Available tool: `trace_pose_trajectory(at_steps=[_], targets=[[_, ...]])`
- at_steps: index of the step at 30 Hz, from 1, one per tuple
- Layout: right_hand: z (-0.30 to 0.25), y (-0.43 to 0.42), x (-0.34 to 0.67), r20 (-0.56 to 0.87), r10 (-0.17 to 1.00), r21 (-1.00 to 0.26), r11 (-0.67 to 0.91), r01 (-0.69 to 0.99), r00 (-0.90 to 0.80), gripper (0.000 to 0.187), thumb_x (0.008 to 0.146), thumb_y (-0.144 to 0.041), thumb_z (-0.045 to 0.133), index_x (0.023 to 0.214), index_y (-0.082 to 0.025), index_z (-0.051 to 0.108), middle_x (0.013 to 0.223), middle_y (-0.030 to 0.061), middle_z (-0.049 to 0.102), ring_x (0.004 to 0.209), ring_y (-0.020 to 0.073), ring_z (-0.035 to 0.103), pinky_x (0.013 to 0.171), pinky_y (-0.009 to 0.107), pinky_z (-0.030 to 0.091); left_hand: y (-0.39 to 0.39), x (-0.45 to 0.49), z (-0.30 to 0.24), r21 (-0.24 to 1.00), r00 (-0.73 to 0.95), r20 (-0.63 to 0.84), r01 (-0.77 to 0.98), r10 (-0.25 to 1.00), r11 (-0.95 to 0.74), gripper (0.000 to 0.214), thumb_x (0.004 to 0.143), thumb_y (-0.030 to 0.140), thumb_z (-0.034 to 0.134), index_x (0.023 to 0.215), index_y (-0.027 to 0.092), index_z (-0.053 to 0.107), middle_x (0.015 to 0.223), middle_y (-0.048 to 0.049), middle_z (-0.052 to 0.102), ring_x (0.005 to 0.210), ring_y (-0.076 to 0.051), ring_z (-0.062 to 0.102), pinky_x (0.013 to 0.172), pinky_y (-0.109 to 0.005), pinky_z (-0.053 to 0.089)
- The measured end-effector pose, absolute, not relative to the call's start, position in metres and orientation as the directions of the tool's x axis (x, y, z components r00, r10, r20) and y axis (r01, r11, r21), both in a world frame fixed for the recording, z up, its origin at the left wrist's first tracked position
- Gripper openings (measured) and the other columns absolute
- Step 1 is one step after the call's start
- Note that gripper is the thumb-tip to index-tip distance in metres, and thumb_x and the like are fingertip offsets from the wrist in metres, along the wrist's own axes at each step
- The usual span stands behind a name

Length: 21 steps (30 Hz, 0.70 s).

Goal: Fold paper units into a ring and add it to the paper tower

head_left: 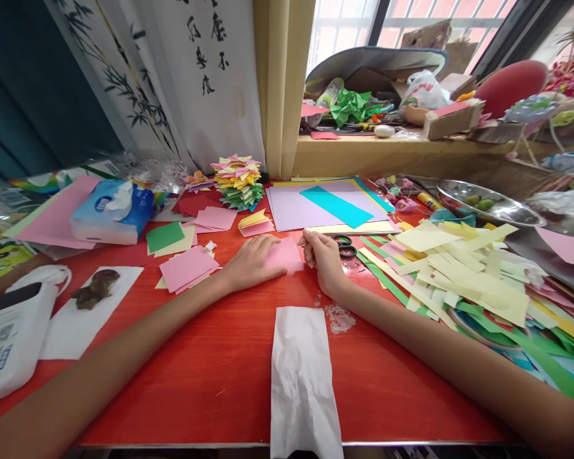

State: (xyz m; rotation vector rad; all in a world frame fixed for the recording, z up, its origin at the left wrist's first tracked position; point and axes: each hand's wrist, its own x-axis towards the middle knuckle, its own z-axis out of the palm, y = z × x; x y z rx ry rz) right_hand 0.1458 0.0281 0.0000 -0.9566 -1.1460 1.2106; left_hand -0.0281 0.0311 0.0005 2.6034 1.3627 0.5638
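A small pink sheet of paper [285, 255] lies on the red table between my hands. My left hand [254, 260] rests over its left side, fingers stretched and thumb apart along the near edge. At the sheet's right edge, my right hand [321, 258] has its fingers curled in a pinch; what is between the fingertips, if anything, is hidden. Black-handled scissors [346, 247] lie just beyond my right hand, partly covered by it. Left of my left hand sits a loose stack of pink squares [189, 268]. A folded yellow and pink paper [255, 223] lies just behind that hand.
A crumpled white paper strip [302, 376] hangs over the table's front edge. Cut paper strips [463, 274] heap up at right, near a metal bowl [492, 203]. Behind stand a folded-paper tower [237, 183] and large coloured sheets [287, 207]. A tissue pack [113, 213] is left.
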Motion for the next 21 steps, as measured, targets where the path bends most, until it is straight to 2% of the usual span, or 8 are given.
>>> trace_pose_trajectory(at_steps=[6,16,21], targets=[[0.0002,0.0272,0.1455,0.137,0.991,-0.974,0.133,-0.183,-0.008,0.03,0.08,-0.04,0.05,0.061,-0.017,0.052,0.04,-0.0069,0.036,0.035,0.0051,0.029,0.036,0.021,0.019,0.0298,-0.0295,0.0006,0.284,0.55,0.256,0.743,0.795,-0.606,0.057,0.079,0.049,0.05,0.125,0.017,0.04,0.132,-0.0107,0.044,0.125,-0.025,0.038,0.105,-0.042,0.03],[-0.0004,0.0276,0.1455,0.149,0.989,-0.97,0.143,-0.197,-0.014,0.03,0.081,-0.04,0.05,0.061,-0.017,0.052,0.039,-0.0072,0.035,0.034,0.0049,0.029,0.036,0.02,0.019,0.0289,-0.0314,-0.0022,0.216,0.602,0.295,0.714,0.742,-0.665,0.053,0.082,0.046,0.048,0.125,0.015,0.042,0.131,-0.0105,0.048,0.126,-0.022,0.037,0.108,-0.041,0.025],[0.0004,0.0267,0.1455,0.159,0.987,-0.965,0.158,-0.208,0.014,0.03,0.08,-0.039,0.051,0.061,-0.017,0.051,0.04,-0.0068,0.036,0.035,0.0049,0.029,0.035,0.02,0.019,0.0264,-0.0302,0.0009,0.175,0.598,0.352,0.713,0.72,-0.679,0.046,0.08,0.042,0.052,0.118,0.017,0.047,0.125,-0.0112,0.049,0.122,-0.024,0.041,0.103,-0.042,0.032]])
